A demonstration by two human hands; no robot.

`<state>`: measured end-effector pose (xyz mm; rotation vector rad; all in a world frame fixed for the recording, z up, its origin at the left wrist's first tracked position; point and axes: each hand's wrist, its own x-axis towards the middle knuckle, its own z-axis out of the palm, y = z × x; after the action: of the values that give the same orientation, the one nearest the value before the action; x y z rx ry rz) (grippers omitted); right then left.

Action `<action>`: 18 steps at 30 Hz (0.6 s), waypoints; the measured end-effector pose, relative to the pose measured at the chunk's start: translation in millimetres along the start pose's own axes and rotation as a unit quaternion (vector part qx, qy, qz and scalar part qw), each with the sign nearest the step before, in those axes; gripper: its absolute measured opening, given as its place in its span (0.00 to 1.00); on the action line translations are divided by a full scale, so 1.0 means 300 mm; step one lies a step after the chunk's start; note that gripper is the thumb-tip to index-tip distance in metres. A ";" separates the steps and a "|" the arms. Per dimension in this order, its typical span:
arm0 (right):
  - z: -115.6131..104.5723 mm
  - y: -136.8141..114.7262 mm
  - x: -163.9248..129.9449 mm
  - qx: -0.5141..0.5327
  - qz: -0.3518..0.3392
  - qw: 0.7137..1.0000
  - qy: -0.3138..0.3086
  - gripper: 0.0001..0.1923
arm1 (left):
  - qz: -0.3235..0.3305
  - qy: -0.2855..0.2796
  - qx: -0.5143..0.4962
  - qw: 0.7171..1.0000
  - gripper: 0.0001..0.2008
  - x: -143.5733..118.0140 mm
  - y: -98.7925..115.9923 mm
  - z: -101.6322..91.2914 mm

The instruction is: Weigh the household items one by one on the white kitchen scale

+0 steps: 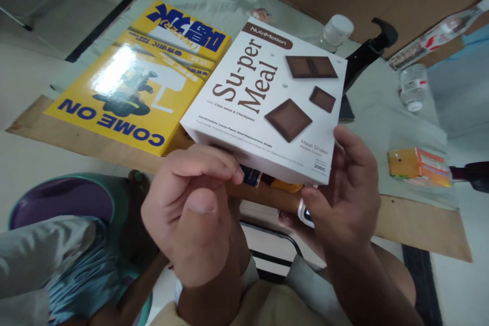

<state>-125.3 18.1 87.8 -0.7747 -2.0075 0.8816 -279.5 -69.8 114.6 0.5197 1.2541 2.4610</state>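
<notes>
A white Su-per Meal box (267, 99), printed with brown lettering and chocolate squares, sits in the middle of the frame, held up between both hands. The left hand (191, 214), in the lower centre, curls its fingers (214, 163) against the box's near edge, thumb folded in front. The right hand (344, 198), lower right of centre, pinches the box's near right corner, thumb on the top face and fingers beneath; a small white object (305, 212) is tucked under that palm, though what it is cannot be told. Just left of the box, a yellow "COME ON" box (130, 86) lies flat on a pale green cloth (382, 112). Toward the upper right stand a capped bottle (336, 30) and a black handle (367, 56); an orange packet (418, 167) lies at the right edge.
</notes>
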 end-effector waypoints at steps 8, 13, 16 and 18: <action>0.041 -0.031 0.044 0.028 -0.026 0.999 0.035 0.41 | 0.055 0.016 0.037 0.998 0.16 0.002 -0.023 0.034; 0.037 -0.016 0.043 0.007 -0.026 0.999 0.036 0.42 | 0.023 0.018 0.041 0.999 0.15 0.007 -0.004 0.037; 0.030 -0.006 0.038 -0.014 -0.027 0.999 0.039 0.43 | 0.032 0.015 0.027 0.999 0.17 0.015 0.000 0.024; 0.030 -0.003 0.039 -0.016 -0.038 0.998 0.039 0.44 | 0.039 0.010 0.028 0.999 0.18 0.021 -0.002 0.017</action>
<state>-138.9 23.7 89.4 -0.7342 -1.9734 0.7664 -282.6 -63.2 118.1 0.5702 1.3393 2.5070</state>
